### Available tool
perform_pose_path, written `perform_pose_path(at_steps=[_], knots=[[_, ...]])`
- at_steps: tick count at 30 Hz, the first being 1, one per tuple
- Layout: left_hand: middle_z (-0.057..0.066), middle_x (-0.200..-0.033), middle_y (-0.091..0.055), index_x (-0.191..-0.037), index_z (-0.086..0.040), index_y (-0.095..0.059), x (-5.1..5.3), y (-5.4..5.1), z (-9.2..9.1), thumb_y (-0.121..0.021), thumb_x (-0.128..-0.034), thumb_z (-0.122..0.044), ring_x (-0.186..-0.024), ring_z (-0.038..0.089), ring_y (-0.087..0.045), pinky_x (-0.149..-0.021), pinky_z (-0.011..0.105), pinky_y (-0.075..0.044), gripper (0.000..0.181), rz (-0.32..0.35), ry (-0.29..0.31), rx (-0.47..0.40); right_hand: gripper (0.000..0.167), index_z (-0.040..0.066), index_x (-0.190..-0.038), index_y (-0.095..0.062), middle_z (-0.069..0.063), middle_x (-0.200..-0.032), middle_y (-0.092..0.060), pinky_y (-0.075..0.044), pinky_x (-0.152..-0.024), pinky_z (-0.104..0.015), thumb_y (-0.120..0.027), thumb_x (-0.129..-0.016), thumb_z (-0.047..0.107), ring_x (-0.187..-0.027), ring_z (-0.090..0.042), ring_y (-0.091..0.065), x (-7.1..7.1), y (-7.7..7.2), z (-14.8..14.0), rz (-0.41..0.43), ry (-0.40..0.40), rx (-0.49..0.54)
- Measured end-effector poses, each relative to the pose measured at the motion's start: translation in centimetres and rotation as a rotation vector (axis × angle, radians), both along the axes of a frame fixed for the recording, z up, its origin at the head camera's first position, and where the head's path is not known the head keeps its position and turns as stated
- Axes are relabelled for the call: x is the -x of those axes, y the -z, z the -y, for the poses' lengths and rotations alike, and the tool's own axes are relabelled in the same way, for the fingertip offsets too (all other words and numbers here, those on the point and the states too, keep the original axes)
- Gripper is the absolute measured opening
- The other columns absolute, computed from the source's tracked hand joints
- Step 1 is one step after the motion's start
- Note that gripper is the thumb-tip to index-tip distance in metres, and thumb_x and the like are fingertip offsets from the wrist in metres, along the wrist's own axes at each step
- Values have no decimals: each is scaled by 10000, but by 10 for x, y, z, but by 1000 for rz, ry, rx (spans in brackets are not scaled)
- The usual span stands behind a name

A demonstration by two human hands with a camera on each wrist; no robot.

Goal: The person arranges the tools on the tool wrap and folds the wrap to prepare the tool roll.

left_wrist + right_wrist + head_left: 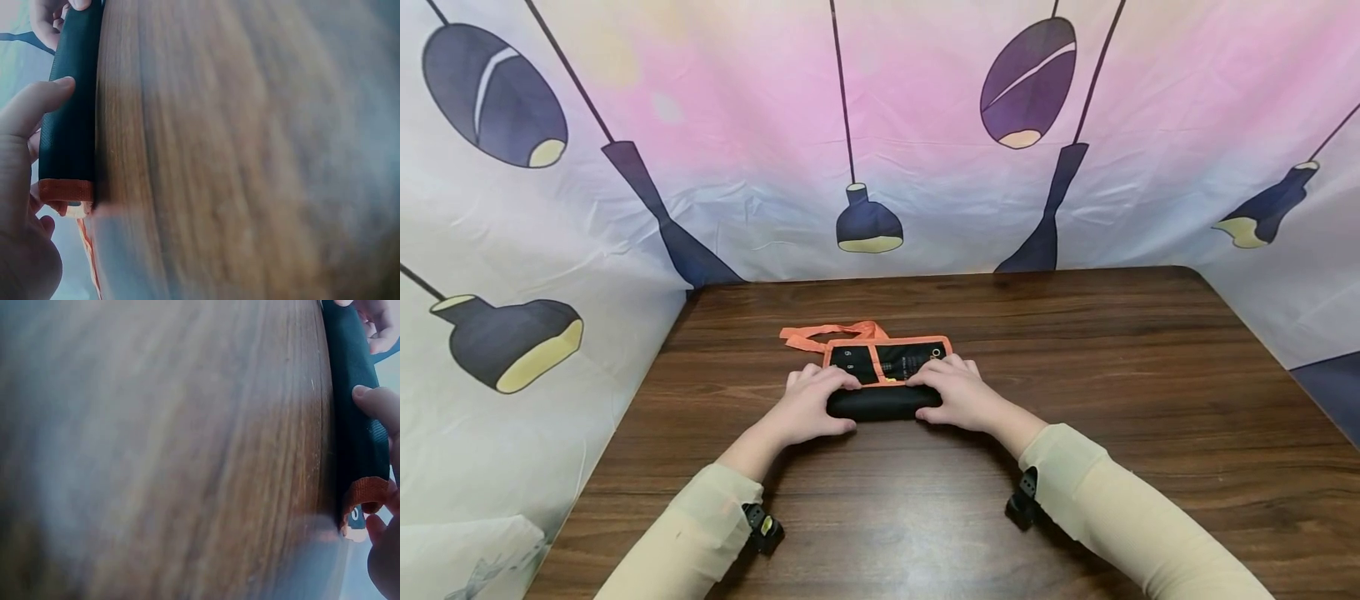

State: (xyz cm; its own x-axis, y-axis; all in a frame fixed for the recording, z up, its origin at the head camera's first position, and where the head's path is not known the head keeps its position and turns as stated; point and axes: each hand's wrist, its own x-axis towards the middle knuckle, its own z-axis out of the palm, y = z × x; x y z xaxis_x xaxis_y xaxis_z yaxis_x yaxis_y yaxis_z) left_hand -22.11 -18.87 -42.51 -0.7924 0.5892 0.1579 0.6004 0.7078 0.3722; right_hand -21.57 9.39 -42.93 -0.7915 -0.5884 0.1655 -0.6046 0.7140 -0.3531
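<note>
A black fabric tool roll (880, 405) with orange edging lies on the table, its near side rolled into a thick tube. Beyond the tube a flat pocketed section still shows, with pale printed markings. My left hand (809, 405) grips the left end of the tube, thumb on the near side and fingers over the top. At the right end, my right hand (962, 395) holds it the same way. Both wrist views show a thumb pressed against the dark roll (70, 140) and its orange-bound end; the fingers behind it are partly hidden.
Orange tie straps (831, 332) trail from the far left edge of the roll. The brown wood-grain table (1120, 350) extends around it, with a printed fabric backdrop (775, 208) along the far edge. Small black cameras (763, 529) sit at both cuffs.
</note>
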Motion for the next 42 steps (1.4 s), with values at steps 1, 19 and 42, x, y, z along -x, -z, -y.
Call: perform_pose_path(at_steps=[1, 19, 42], knots=[[-89, -1161, -567, -1115, -269, -602, 0, 0, -1, -792, -698, -375, -994, 170, -411, -820, 422, -246, 470, -2, 0, 5, 405, 233, -1190, -632, 55, -1158, -562, -300, -808, -405, -701, -814, 367, -1053, -204, -435, 0, 0, 0, 3, 1, 2], [-53, -1096, -590, -1066, -227, -640, 7, -1, -4, -748, -765, -326, -996, 177, -455, -826, 440, -265, 335, 36, 9, 11, 473, 216, -1157, -640, 38, -1126, -568, -315, -823, -417, -710, -767, 474, -1059, -209, -453, 5, -2, 8, 15, 11, -58], [-73, -1019, -584, -1002, -237, -631, 12, 1, -11, -760, -739, -389, -981, 164, -507, -852, 435, -273, 330, 26, -13, 28, 371, 214, -1021, -701, 43, -1036, -651, -291, -740, -382, -691, -743, 458, -973, -192, -531, 13, -1, 13, -78, 39, -82]])
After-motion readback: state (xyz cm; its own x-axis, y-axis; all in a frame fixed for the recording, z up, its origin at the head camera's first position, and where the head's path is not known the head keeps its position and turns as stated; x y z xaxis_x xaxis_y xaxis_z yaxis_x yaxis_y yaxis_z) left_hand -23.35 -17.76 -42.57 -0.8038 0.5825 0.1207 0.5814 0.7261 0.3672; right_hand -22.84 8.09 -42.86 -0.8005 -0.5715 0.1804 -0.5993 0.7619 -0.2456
